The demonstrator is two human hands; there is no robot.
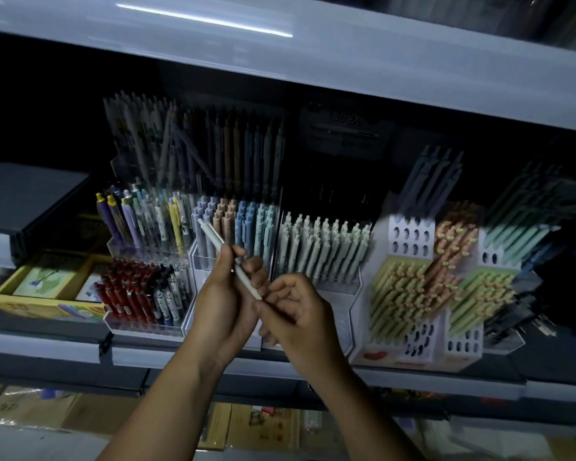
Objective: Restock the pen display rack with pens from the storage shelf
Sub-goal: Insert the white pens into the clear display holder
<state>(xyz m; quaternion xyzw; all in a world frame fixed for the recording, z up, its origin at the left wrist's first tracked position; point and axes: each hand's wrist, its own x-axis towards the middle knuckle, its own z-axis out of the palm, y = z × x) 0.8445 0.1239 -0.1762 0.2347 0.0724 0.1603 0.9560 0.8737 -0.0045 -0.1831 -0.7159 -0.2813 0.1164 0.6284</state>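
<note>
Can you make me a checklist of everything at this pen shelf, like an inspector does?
Surface: grey shelf carrying pen racks side by side.
Job's things: white pens in hand; pale green pens standing in a rack; holed white rack with some empty holes.
Clutter: yellow box with cards, at the far left.
Hands: left hand grips the white pens; right hand is curled at their lower end, grip unclear.
Cables: nothing seen.
Surroundings: upper shelf overhead; cardboard boxes below; dim light.

Stationery shop: pen display racks, shelves.
</note>
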